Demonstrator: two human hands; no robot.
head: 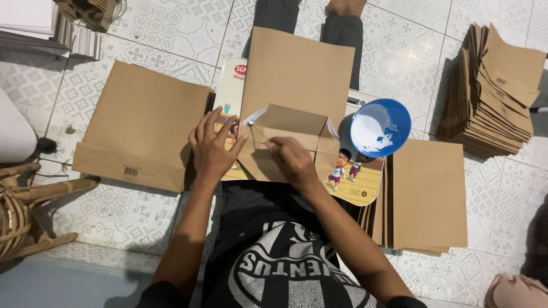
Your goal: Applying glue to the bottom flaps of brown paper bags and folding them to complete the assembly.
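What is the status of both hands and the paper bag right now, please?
Left hand flat on the brown paper bag, fingers spread. Right hand pressing the opened bottom fold. Blue glue bowl close on the right, clear of both hands.

One view only — a camera on the person's head, tilted steeply down over their own chest and lap toward the tiled floor (pixel 142 28). It sits close: forearms run up from the bottom edge, the hands fall near centre, and the frame reaches out to paper stacks at both sides.
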